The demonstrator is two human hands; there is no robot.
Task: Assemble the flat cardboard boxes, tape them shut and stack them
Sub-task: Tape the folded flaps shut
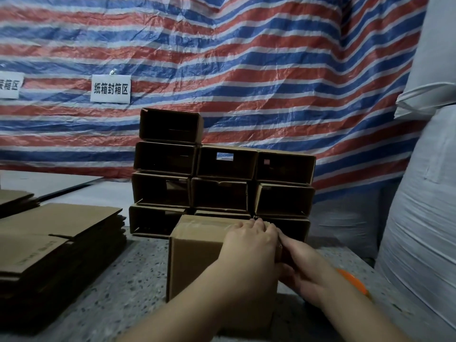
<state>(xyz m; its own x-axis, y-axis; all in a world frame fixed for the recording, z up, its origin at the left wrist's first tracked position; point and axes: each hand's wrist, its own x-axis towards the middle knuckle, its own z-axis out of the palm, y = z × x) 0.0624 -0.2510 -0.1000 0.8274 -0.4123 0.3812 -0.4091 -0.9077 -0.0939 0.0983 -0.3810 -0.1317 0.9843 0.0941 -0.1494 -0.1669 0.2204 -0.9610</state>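
The left hand (pixel 249 245) lies palm down with its fingers bent over forward. The right hand (pixel 304 264) sits just beside it, touching it, fingers pointing up. Both arms reach forward.
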